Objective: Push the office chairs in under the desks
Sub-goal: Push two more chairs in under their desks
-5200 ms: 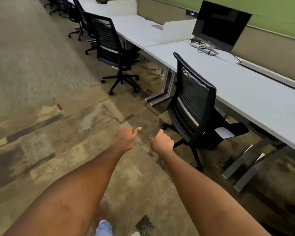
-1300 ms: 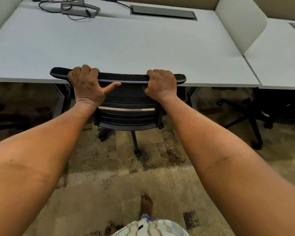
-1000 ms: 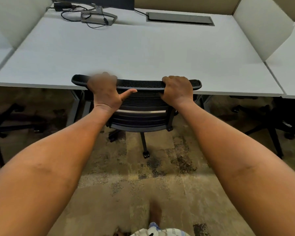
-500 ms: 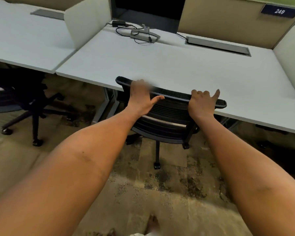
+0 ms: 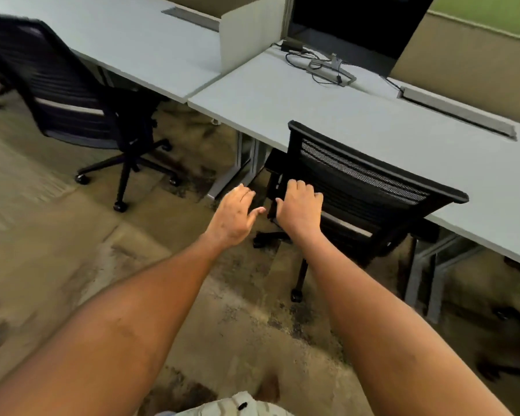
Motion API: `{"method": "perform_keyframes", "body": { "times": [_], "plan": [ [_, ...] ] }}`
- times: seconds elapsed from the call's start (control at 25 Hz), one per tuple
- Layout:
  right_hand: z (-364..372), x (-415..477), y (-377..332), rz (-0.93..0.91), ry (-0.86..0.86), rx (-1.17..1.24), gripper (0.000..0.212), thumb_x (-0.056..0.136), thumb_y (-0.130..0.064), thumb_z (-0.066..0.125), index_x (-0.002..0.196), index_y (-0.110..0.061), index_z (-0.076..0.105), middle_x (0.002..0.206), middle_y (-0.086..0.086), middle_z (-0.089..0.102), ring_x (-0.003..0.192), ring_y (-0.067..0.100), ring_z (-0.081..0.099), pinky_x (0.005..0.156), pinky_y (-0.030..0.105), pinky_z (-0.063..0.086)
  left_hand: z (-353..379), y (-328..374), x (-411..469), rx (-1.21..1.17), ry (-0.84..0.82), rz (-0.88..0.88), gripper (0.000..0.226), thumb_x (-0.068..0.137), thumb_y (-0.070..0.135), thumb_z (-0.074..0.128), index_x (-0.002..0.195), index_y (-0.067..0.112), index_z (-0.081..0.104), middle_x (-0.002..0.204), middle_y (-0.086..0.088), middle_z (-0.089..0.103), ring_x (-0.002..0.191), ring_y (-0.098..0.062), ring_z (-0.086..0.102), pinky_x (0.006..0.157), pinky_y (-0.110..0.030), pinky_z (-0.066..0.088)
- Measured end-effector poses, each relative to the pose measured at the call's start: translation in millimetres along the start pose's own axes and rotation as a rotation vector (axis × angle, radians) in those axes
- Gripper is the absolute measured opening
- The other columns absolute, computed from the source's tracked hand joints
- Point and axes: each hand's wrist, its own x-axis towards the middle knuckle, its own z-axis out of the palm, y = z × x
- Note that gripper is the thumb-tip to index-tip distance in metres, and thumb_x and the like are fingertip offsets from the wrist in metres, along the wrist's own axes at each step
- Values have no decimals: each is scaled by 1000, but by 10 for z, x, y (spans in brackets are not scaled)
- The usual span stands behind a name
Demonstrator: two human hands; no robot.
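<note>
Changing: both hands are off the top rail of the near chair (image 5: 370, 187), which they gripped a second ago, and the view has swung left along the row.
Left hand (image 5: 233, 216): in the air with fingers loosely spread, holding nothing, just left of the chair's back.
Right hand (image 5: 300, 208): fingers curled loosely, in front of the left edge of the backrest; it holds nothing that I can make out, though whether the fingertips brush the frame I cannot tell.
Near chair position: its mesh back stands at the edge of the right desk (image 5: 357, 115), with the seat under the top and one caster out on the carpet (image 5: 57, 229).
Meaning for the task: I judge this chair done, since the back is as close to the desk edge as it can go.
Next chair (image 5: 60, 94): it stands at the left desk (image 5: 138, 34), turned at an angle, its star base and most of its seat out on the carpet, well apart from both hands.
Step in hand: moving on from the finished chair toward the next one.
What the next move calls for: stepping left, squaring the chair to the desk, then pushing it by the top of its back.
Risk: the angled base could catch the desk leg (image 5: 237, 172) between the two places.
Other items: a monitor (image 5: 357, 22) and its cables sit at the back of the right desk, clear of the work.
</note>
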Motion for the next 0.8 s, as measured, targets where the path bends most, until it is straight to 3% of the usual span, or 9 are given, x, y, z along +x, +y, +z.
{"method": "perform_keyframes", "body": {
  "times": [0.16,0.44,0.6,0.8],
  "plan": [
    [274,-181,-1236,-51,-128,47,35,91,-39,55,114,-13,51,113,8,60,108,30,53,86,48,38,-567,-1039,-716,34,100,-152,44,90,29,63,115,-8,61,116,-25,63,118,-41,55,106,-47,40],
    [558,-467,-3322,-130,-230,122,41,94,-48,46,112,-13,54,113,8,64,110,30,54,91,50,37,-1638,-2730,-1732,93,88,-374,52,94,40,54,121,-3,56,122,-20,57,127,-37,45,110,-44,34],
    [673,-483,-4058,-221,-277,115,45,95,-52,40,113,-13,54,116,10,62,112,31,53,92,52,38,-1986,-3314,-1982,109,86,-454,46,95,40,52,114,-2,58,116,-18,57,117,-34,48,103,-40,36],
    [925,-109,-4837,-301,-376,67,51,96,-54,35,120,-12,51,122,11,60,115,32,51,93,54,36,-2255,-4060,-2115,116,-12,-576,50,97,45,46,123,2,54,123,-15,54,117,-28,47,98,-37,38]
  ]
}}
